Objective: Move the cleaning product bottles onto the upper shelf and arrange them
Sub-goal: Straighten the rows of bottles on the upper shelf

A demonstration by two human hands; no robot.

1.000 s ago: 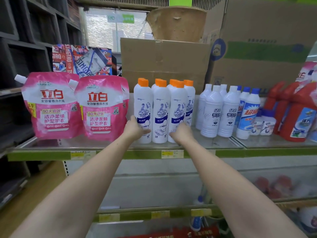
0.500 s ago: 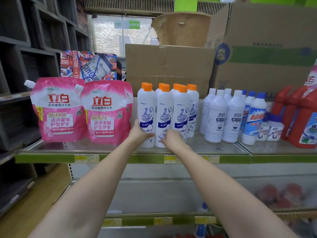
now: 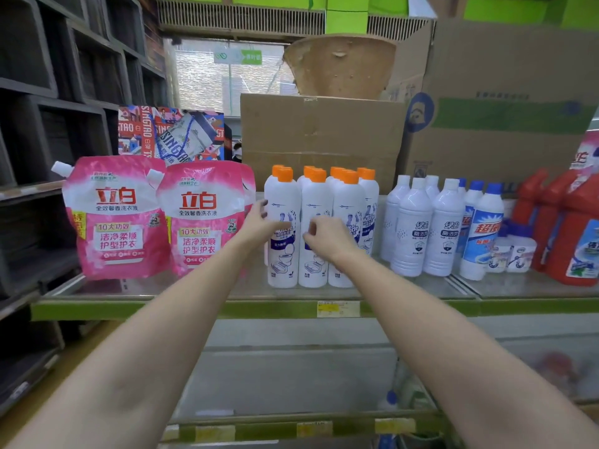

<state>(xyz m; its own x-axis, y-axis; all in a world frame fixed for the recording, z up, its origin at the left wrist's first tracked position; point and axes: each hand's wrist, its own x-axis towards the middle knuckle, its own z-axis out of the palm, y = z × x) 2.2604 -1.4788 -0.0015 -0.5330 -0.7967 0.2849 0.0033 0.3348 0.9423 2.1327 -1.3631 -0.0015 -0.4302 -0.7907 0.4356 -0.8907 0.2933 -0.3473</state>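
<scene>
Several white bottles with orange caps (image 3: 282,222) stand grouped on the upper shelf (image 3: 181,307), three in the front row. My left hand (image 3: 259,223) rests with straight fingers against the left side of the front left bottle. My right hand (image 3: 327,236) is in front of the middle bottle (image 3: 312,264) and the right bottle (image 3: 340,270), its fingers curled against the middle bottle's label without wrapping round it. Both bottles' labels are partly hidden by my hands.
Pink detergent pouches (image 3: 116,218) stand left of the group. Plain white bottles (image 3: 411,231), blue-capped bottles (image 3: 483,228) and red bottles (image 3: 573,228) fill the right. Cardboard boxes (image 3: 321,137) stand behind. A lower shelf (image 3: 291,426) runs beneath my arms.
Both hands rose from the bottles' bases to label height. My right hand shifted left toward the middle bottle and curled its fingers. The view moved closer.
</scene>
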